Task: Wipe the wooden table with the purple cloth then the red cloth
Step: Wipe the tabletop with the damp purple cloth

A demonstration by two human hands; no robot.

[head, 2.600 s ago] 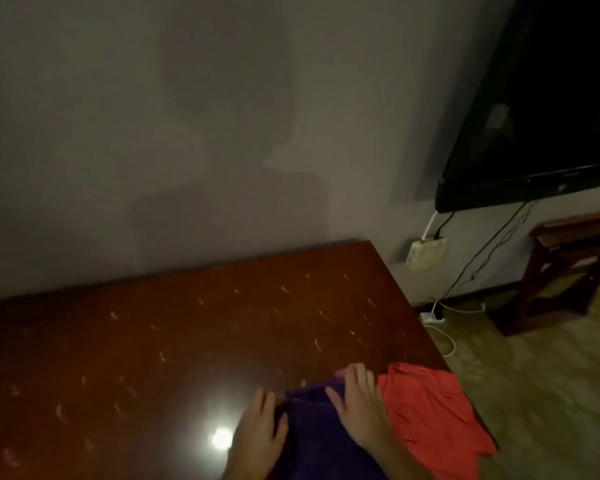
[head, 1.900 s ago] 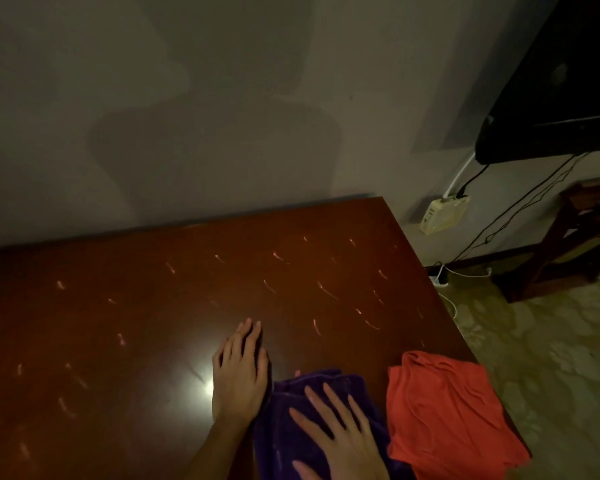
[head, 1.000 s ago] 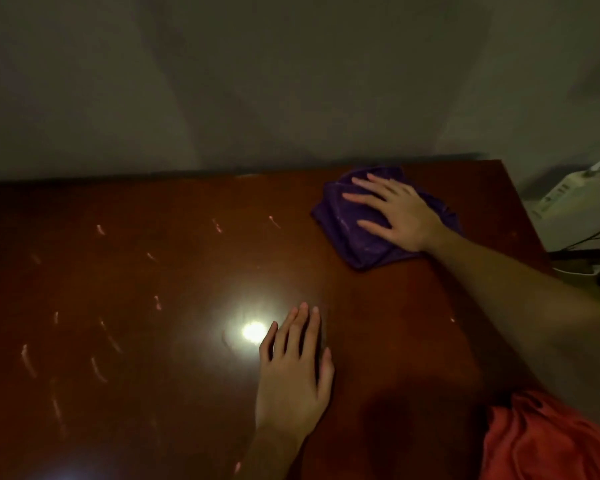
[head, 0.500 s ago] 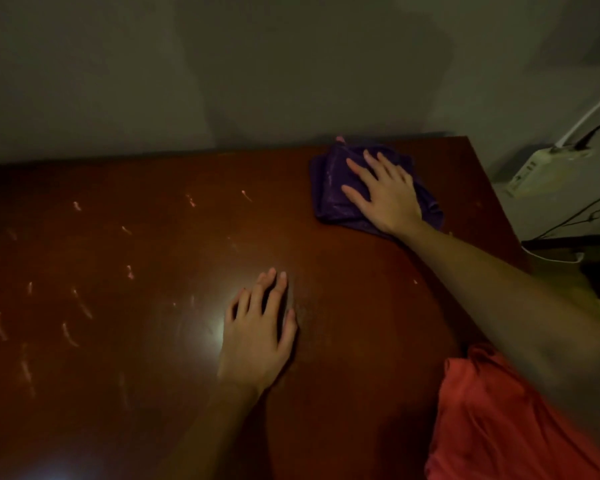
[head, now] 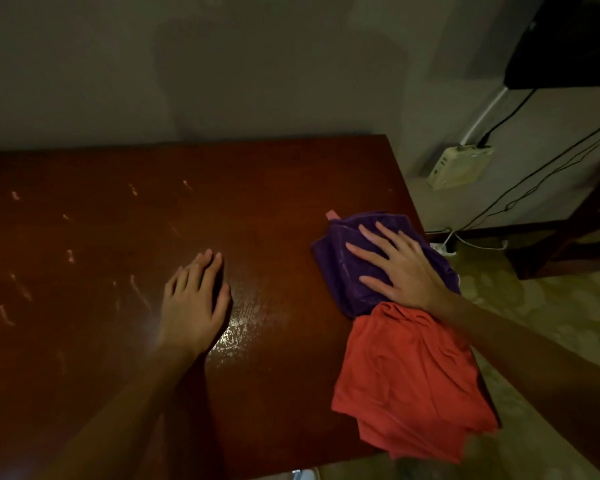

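The dark wooden table (head: 118, 209) fills the left and middle of the head view, marked with pale smears. My right hand (head: 400, 268) lies flat with spread fingers on the bunched purple cloth (head: 343, 271) near the table's right edge and presses it down. The red cloth (head: 406, 382) lies crumpled just nearer to me, touching the purple one and hanging partly over the right edge. My left hand (head: 193, 303) rests flat on the bare wood in the middle, fingers straight, holding nothing.
A grey wall (head: 222, 64) runs along the table's far edge. On the right are a white box (head: 459, 166) on the wall with cables, a dark screen (head: 568, 39) above, a power strip (head: 445, 247) and dark wooden furniture (head: 568, 237) on the floor.
My right hand has dragged the purple cloth from the far right corner back along the right edge until it meets the red cloth. My left hand stays flat on the wood.
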